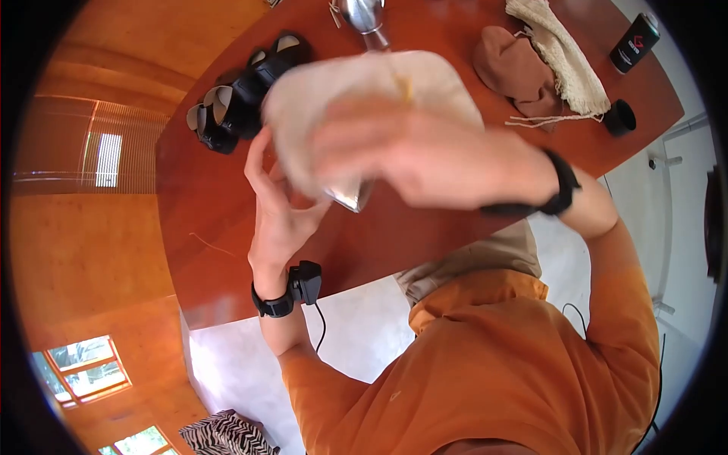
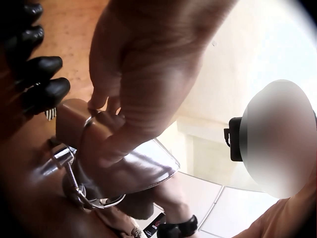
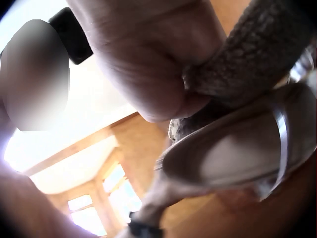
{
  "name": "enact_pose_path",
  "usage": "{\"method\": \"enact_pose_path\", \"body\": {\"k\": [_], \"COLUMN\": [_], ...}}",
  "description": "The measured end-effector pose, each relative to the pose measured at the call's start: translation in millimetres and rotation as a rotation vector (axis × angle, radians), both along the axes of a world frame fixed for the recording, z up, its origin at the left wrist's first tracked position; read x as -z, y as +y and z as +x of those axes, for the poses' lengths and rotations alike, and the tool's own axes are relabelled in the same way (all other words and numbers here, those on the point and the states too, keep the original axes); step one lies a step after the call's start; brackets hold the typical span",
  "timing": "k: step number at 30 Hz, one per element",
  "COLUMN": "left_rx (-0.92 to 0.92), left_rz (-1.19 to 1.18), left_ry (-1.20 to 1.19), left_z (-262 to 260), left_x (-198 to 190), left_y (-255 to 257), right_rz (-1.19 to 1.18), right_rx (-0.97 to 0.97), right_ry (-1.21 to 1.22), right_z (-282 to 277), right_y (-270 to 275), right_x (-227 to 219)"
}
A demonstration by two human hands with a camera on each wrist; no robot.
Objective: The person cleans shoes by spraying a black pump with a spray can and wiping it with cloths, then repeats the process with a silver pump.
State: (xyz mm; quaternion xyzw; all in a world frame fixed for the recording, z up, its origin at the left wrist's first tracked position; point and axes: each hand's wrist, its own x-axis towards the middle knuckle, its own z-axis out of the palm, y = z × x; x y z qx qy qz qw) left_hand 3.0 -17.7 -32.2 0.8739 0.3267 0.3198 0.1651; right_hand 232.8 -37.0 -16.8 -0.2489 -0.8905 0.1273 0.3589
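Observation:
In the head view my left hand (image 1: 277,212) grips a silver pointed-toe shoe (image 1: 350,196), mostly hidden there behind a pale cloth (image 1: 379,72). The left wrist view shows my thumb along the shiny upper of that shoe (image 2: 141,168), my fingers on its far side, and a thin silver strap (image 2: 81,191) hanging from it. My right hand (image 1: 421,155), blurred, holds the pale cloth close over the shoe. Seen in the right wrist view, the textured cloth (image 3: 252,54) is bunched in my right hand (image 3: 148,64), beside the shoe's beige inside (image 3: 233,148).
Black shoes (image 1: 243,87) stand at the table's left. Another silver shoe (image 1: 364,15) lies at the far edge. A brown cloth bag (image 1: 516,72), a cream fringed cloth (image 1: 565,61), a black spray can (image 1: 635,43) and a black cap (image 1: 620,117) occupy the right side.

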Motion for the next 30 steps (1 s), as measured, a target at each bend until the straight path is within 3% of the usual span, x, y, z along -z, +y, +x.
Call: {"method": "enact_pose_path", "body": {"k": [1,3,5,6,7,9,11,14,15,17,19,21,23,24,27,30], "left_rx": [0.019,0.077,-0.033,-0.028,-0.022,-0.012,-0.048,-0.067,-0.064,-0.097,-0.112,-0.126,-0.235,-0.233,-0.272,-0.321], "left_rz": [-0.143,-0.129,-0.159,-0.148,-0.153,-0.172,-0.098,-0.100,-0.093,-0.083,-0.136,-0.193,-0.424,-0.425,-0.394,-0.574], "left_ry": [-0.066,-0.082,-0.062,-0.068,-0.038,0.002,0.103,0.088,0.085,0.119,0.062,0.012,-0.117,-0.117,-0.189,-0.327], "left_z": [-2,-1,-2,-3,-3,-3,-2,-2,-2,0,0,0,-1,-2,-4,-1], "left_x": [6,7,5,3,2,-2,-7,-7,-8,-9,-8,-6,-1,3,9,7], "left_y": [2,3,2,5,6,5,6,6,6,7,7,7,6,6,12,12], "right_rz": [-0.047,-0.492,-0.383,-0.274,-0.386,-0.112,-0.148,-0.534,-0.527,-0.227,-0.219,-0.291,-0.333,-0.451,-0.451,-0.371], "right_rx": [0.055,0.270,0.337,0.395,0.451,0.318,0.273,0.443,0.447,0.582,0.430,0.380,0.581,0.631,0.591,0.482], "right_ry": [0.021,0.013,0.047,0.081,0.118,0.182,0.187,0.052,0.052,0.026,0.101,0.103,-0.137,-0.144,-0.061,-0.005], "right_z": [10,34,41,35,28,13,15,39,34,21,3,11,22,23,3,-5], "right_y": [16,44,64,64,45,27,30,65,64,52,23,30,53,61,37,13], "right_x": [4,15,54,46,45,38,38,53,59,68,55,54,63,66,68,57]}}
